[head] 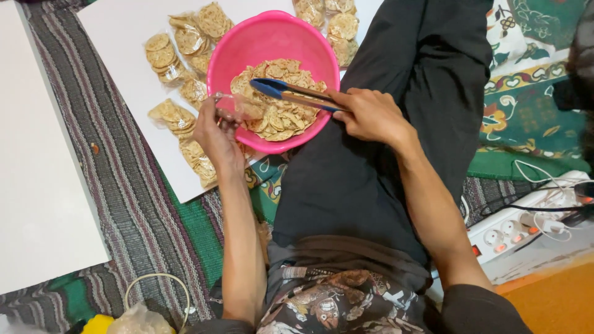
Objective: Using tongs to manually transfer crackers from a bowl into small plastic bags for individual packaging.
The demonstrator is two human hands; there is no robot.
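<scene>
While the right hand [370, 114] is closed around the handle end of a pair of blue-tipped tongs [291, 93], their tips are held over the heap of round crackers [278, 114] in the pink bowl [247, 43] just ahead of it. The left hand [216, 130] is pinched shut on the mouth of a small clear bag [238, 106], which is kept at the bowl's near rim, just beside the tong tips. Whether a cracker is gripped between the tips cannot be told.

A brittle cracker could be cracked if the tongs are squeezed hard, and one could be dropped on the dark trousers [371, 185] below, should the limp bag mouth fold shut.

Beyond the left hand, about seven filled bags [164, 55] are counted on the white sheet [117, 31]; beyond the bowl, at least two more [340, 25]. One bowl and one pair of tongs are seen. Off to the right hand's side, a white power strip [513, 232] is laid on the floor.
</scene>
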